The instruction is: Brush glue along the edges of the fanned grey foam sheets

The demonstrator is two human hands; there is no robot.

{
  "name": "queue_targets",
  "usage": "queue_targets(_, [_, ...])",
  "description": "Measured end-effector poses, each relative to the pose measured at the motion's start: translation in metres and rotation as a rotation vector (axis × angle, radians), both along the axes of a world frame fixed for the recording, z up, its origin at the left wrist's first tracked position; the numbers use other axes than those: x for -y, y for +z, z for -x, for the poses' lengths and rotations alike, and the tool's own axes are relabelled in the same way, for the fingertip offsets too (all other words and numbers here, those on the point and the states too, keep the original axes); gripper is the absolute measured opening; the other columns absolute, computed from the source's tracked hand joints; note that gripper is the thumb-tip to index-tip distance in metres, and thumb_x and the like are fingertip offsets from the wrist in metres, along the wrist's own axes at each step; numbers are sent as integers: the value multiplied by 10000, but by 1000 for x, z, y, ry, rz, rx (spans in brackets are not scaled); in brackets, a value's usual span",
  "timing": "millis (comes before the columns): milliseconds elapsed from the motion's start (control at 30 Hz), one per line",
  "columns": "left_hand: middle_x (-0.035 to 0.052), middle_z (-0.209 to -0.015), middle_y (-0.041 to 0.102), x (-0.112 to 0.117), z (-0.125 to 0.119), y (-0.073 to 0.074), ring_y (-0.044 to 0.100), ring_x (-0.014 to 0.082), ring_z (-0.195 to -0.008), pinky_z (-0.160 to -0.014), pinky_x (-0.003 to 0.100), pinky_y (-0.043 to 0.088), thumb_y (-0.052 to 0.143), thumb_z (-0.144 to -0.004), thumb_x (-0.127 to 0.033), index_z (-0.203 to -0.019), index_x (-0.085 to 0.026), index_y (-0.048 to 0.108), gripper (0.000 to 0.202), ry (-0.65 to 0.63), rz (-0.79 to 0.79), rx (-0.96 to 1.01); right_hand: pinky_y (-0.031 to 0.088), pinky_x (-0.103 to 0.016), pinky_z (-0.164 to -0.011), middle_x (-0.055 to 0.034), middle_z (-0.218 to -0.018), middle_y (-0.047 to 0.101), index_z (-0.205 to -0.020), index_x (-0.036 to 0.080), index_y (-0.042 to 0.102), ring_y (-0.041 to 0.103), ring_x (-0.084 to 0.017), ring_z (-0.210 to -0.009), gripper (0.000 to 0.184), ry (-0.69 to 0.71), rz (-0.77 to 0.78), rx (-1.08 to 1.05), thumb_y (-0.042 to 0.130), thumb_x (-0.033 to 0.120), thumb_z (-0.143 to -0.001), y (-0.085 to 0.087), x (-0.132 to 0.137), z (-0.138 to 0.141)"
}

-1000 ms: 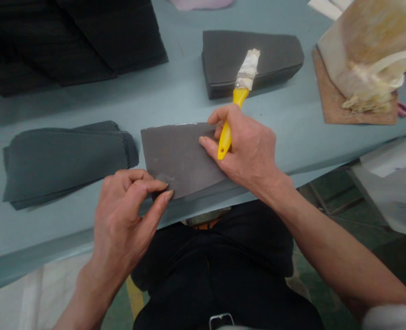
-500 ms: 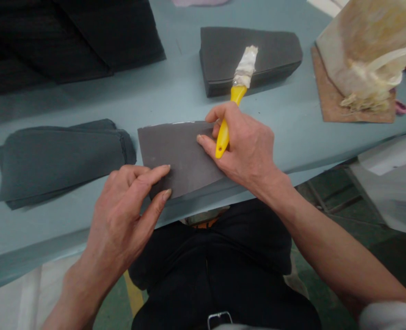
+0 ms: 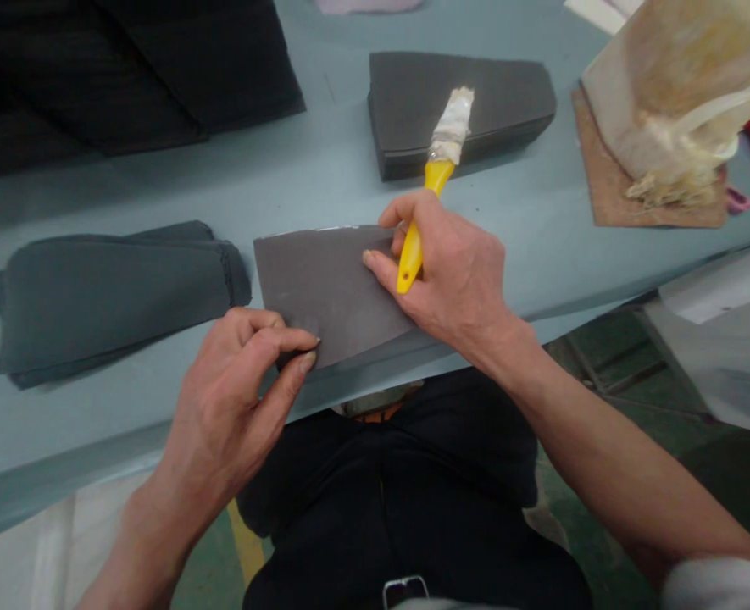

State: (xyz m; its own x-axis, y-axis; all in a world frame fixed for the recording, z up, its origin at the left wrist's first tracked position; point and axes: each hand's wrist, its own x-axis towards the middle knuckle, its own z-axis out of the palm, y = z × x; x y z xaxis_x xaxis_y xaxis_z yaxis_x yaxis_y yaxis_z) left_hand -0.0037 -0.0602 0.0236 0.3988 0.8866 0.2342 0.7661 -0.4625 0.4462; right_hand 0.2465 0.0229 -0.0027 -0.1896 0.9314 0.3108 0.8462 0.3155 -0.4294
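Note:
A flat grey sheet (image 3: 327,284) lies at the near edge of the pale blue table (image 3: 324,182). My left hand (image 3: 238,398) pinches the sheet's near left corner between curled fingers and thumb. My right hand (image 3: 454,271) grips a yellow-handled brush (image 3: 435,178) whose white, glue-caked bristles point away from me. The same hand's fingertips press down on the sheet's right part.
A stack of dark grey pieces (image 3: 460,106) sits behind the brush. A second grey stack (image 3: 113,292) lies to the left. Black fabric (image 3: 126,68) fills the far left. A glue-crusted container (image 3: 680,93) stands on a brown board (image 3: 609,191) at the right.
My left fingers stretched out over the sheet's corner half a second ago and have curled back into a pinch on it. My right hand and the brush have stayed put.

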Motion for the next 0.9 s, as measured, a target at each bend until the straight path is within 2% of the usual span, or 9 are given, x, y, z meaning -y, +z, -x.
queue_targets(167, [36,-1105,642,-1,2,0,653,201,-996,-896,359,537,637,-1076,-204,-1373,-269,645,304,-27,-23,-37,554,-415,-863,-62,-985,778,-1258,243,649,737,-282,-906,292,1,6,-9,676,425,-1030,-1,-1,-1])
queue_targets(267, [14,-1034,623,-3,3,-1,641,190,-934,-853,351,531,638,-1069,-198,-1233,-278,672,186,-46,-32,-20,551,-407,-855,-52,-974,780,-1239,245,646,737,-274,-897,277,6,-11,-18,677,423,-1028,-1,-1,-1])
queue_targets(333, [15,-1035,633,-3,3,-2,659,191,-958,-872,346,546,646,-1058,-188,-1149,-269,667,124,-26,-26,13,549,-408,-849,-51,-973,782,-1243,243,646,741,-275,-898,282,5,-6,-12,676,424,-1029,-1,-1,-1])
queue_targets(500, [34,-1085,635,-3,4,-3,652,192,-973,-854,325,552,647,-1064,-206,-1364,-279,662,309,-38,-34,-9,551,-420,-849,-61,-992,783,-1259,238,642,745,-286,-907,292,0,3,1,673,416,-1029,-1,0,-1])
queue_targets(633, [17,-1005,616,-2,3,-2,644,183,-928,-827,321,540,641,-1054,-181,-1149,-258,679,128,-42,-33,19,548,-398,-847,-41,-962,784,-1223,246,649,737,-272,-893,264,-5,-34,-1,682,405,-1015,-2,0,0])
queue_targets(700, [21,-1021,643,-2,3,-1,664,190,-961,-863,328,553,646,-1052,-178,-1118,-255,662,103,-24,-31,29,543,-394,-840,-40,-962,786,-1228,246,650,738,-271,-893,272,-1,-33,1,680,414,-1016,-2,0,-1])
queue_targets(833, [48,-1106,666,0,3,-1,670,196,-993,-879,326,564,646,-1077,-227,-1356,-253,654,281,-13,-20,-16,535,-396,-821,-50,-966,792,-1230,238,651,736,-273,-879,280,-1,-27,-5,680,413,-1013,-2,-1,-1])
queue_targets(900, [36,-1074,645,0,3,-1,661,186,-962,-846,315,554,661,-1075,-238,-1341,-253,667,267,-11,-30,-31,535,-391,-816,-44,-954,791,-1225,240,654,732,-270,-867,274,-7,-33,-5,680,404,-1006,-2,-1,0])
